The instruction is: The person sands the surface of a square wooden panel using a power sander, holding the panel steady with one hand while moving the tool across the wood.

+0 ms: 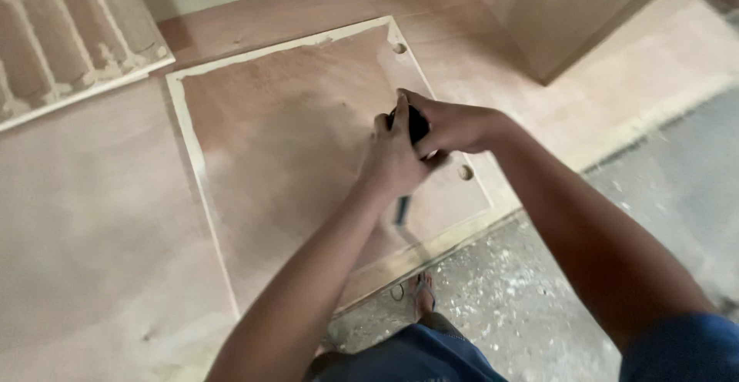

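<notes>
Underneath everything lies the big plywood sheet (92, 220), spread over the floor, and on top of it sits the square plywood panel (285, 151) with its pale routed border and two small round holes, one near the far right corner (399, 47) and one by my wrists (465, 172). Both of my hands are wrapped shut around a small black power tool (416, 124), likely a sander or trimmer, though my fingers hide most of it so I cannot tell which; it rests on the right part of the panel, between those two holes. My left hand (396, 159) grips from the near side and my right hand (454, 126) closes over the top from the right. To do this well, I judge I should keep the base flat on the wood, press evenly with both hands rather than leaning on one, and move in slow overlapping passes so the surface comes out even. A cord or strap (402, 209) hangs just below my left hand, and I would keep it behind the tool's path. My sandalled foot (423, 293) stands on the dusty concrete floor (539, 297) just off the panel's near edge, so I should mind my balance as I reach.
</notes>
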